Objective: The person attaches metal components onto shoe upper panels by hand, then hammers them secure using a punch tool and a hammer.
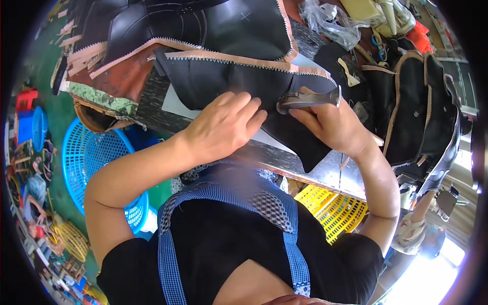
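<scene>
A black leather piece (203, 79) with a tan, zigzag-stitched edge strip lies at the near side of the workbench, partly over a pale sheet (175, 104). Its narrow black flap (300, 140) reaches toward the bench's near edge. My left hand (221, 124) rests on the leather, fingers curled and pressed together against it. In my right hand (340, 127) is a hammer (317, 99), gripped close to its metal head. The head is just above the leather, right of my left fingers; whether it touches I cannot tell. My palm hides most of the handle.
Larger black leather pieces (244, 33) are stacked behind the work. More edged pieces (406, 107) hang or lie at right. Blue-handled scissors (377, 40) and a clear plastic bag (330, 23) sit at the back right. Below the bench are a blue basket (71, 157) and a yellow basket (338, 216).
</scene>
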`<move>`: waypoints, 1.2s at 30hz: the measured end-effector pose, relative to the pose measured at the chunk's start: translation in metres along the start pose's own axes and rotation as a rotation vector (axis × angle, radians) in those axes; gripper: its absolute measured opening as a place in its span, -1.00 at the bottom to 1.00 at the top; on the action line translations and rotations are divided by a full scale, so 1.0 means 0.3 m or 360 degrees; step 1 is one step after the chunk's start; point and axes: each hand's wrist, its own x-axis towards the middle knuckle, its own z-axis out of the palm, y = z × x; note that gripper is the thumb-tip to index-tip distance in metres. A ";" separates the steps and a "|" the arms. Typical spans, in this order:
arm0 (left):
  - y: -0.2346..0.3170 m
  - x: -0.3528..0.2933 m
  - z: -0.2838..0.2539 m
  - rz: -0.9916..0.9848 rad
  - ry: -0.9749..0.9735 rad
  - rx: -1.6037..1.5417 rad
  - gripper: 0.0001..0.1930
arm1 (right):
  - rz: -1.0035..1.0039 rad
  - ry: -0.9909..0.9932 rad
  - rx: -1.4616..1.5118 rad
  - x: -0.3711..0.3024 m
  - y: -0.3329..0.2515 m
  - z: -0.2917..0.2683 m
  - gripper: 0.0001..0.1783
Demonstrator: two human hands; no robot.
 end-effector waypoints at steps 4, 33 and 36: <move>-0.004 -0.010 0.019 0.0009 0.0030 0.0015 -0.63 | -0.0167 -0.0365 -0.0182 0.046 -0.006 -0.029 -0.76; -0.007 -0.032 0.013 -0.0043 -0.0020 0.0016 -0.59 | 0.0063 -0.0095 0.0083 0.038 -0.024 0.010 -0.79; -0.002 -0.038 0.016 -0.0039 0.0014 0.0033 -0.59 | 0.0028 -0.0033 0.0157 0.075 -0.011 0.005 -0.79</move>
